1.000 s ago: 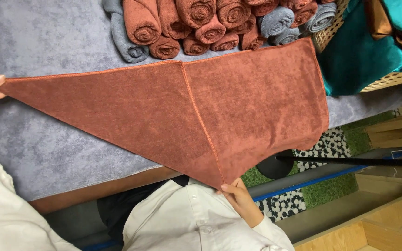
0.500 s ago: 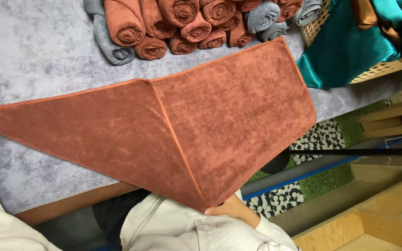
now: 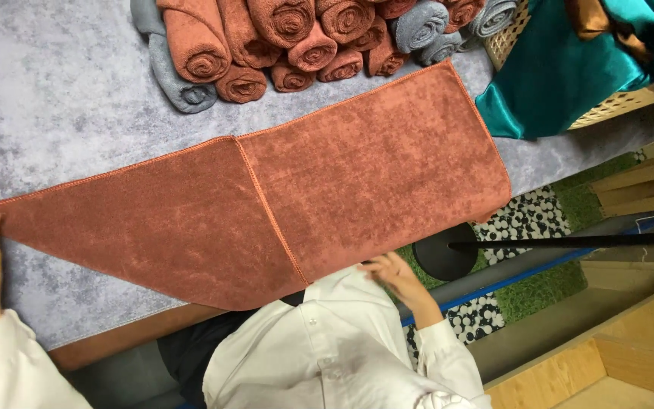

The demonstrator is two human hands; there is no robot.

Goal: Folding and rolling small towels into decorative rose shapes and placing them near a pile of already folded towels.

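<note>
Grey table cover; rust towel spread; both hands' fingers loose, pebble floor beyond.

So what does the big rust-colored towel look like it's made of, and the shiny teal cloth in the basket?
The towel looks like microfiber or terry: a matte, fuzzy nap with a stitched orange hem. The teal cloth looks like satin or a similar silky weave, judging by its smooth sheen and soft, bright folds. The exact fiber of either can't be told from here.
</note>
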